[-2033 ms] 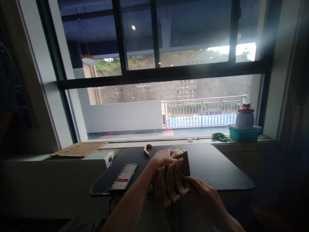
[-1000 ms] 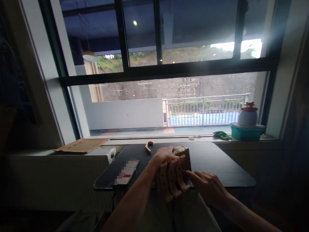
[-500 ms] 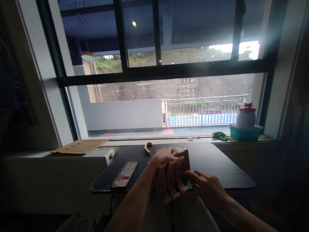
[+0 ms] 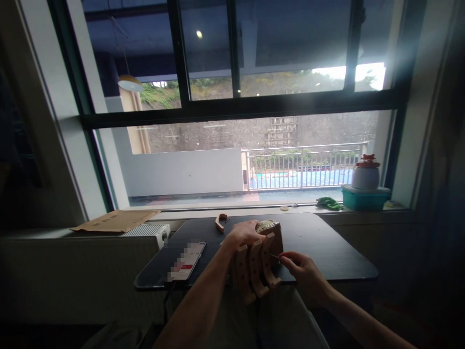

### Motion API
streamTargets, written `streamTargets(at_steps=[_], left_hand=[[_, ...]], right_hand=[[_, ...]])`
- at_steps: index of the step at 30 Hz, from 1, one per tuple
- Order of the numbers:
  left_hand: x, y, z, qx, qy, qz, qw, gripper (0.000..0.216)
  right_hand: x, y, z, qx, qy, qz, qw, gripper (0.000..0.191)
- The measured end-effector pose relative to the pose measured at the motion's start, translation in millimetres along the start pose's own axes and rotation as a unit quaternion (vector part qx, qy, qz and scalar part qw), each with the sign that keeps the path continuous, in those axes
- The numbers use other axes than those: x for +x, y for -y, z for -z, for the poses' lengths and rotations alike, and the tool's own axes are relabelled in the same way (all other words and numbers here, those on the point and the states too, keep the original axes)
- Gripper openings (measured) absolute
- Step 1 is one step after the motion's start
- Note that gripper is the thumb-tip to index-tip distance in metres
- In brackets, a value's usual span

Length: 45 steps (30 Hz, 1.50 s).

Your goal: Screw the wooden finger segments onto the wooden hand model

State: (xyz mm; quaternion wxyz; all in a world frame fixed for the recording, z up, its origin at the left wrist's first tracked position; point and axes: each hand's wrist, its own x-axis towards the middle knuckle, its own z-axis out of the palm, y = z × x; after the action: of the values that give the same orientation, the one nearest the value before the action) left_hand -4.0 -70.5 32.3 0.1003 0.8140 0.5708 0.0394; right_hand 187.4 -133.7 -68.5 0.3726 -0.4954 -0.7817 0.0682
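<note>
Tool (image 4: 273,256) in right hand (image 4: 302,270); left hand (image 4: 246,233) grips wooden hooks (image 4: 255,272).

You can read no lettering or number with certainty here. On the phone (image 4: 192,259) near your worktop's (image 4: 327,247) front left corner, you see a pale screen with a red block and small characters, partly pixelated and too faint to make out. On the brown paper envelope (image 4: 125,221), beyond the worktop's left edge, you see dark printed marks, too blurred to read.
</note>
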Motion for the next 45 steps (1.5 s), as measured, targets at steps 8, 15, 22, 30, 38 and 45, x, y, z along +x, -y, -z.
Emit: streamTargets(at_steps=[8,15,22,30,38,45], left_hand=[[-7,-5,4,0.000,0.006,0.013,1.000,0.039],[-3,-2,1,-0.005,0.008,0.004,1.000,0.039],[-1,0,0,0.000,-0.004,0.007,1.000,0.034],[-5,0,-1,-0.007,-0.006,0.023,1.000,0.038],[-2,1,0,-0.001,-0.007,0.014,1.000,0.039],[3,6,-4,0.000,-0.009,0.009,1.000,0.036]], right_hand=[[-2,23,13,-0.198,0.067,0.112,0.971,0.046],[3,23,4,-0.081,0.064,0.043,0.994,0.035],[9,1,-9,0.088,0.060,-0.052,0.993,0.035],[-2,-3,2,0.145,0.048,-0.052,0.987,0.026],[-5,10,15,-0.171,0.054,0.181,0.967,0.029],[-1,-1,12,-0.149,0.054,0.177,0.971,0.028]])
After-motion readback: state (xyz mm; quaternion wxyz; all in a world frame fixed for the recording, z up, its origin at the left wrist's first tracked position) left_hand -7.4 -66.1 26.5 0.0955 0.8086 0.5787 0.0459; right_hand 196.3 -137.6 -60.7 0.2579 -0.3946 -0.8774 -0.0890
